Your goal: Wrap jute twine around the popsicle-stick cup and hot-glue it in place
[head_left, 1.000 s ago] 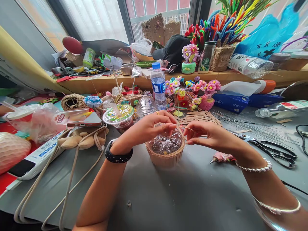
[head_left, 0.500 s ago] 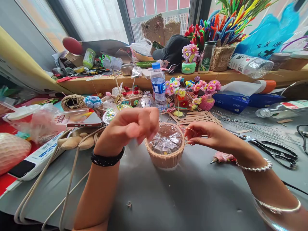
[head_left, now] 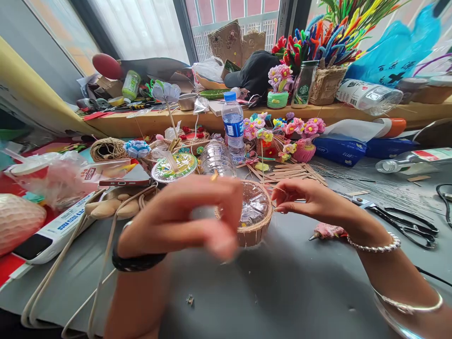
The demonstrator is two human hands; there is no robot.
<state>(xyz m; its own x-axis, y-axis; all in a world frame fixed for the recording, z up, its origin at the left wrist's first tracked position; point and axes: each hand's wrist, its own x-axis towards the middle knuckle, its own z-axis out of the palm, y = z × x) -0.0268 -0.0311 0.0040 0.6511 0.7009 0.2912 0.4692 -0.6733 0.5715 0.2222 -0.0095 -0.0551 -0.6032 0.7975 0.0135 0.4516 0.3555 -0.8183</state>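
A small round pot [head_left: 254, 237] stands on the grey table, its clear plastic bottle base faced with thin wooden sticks and edged with twine round the rim. At its right side my right hand [head_left: 303, 195] pinches a thin strand of twine [head_left: 279, 189] between thumb and fingers. My left hand [head_left: 180, 216] is in front of the pot's left part and hides it. Motion smears its curled fingers, and whether they hold anything is not visible.
Behind the pot are a water bottle [head_left: 233, 129], a cut clear bottle [head_left: 217, 157] and loose wooden sticks [head_left: 296, 172]. Scissors [head_left: 399, 216] and a pink glue gun [head_left: 328, 230] lie to the right. At left are a twine roll [head_left: 108, 149] and a phone [head_left: 123, 182].
My left hand has swung nearer to the camera and slightly lower, uncovering the patterned round lid and the cut bottle behind. My right hand and the pot have stayed in place.
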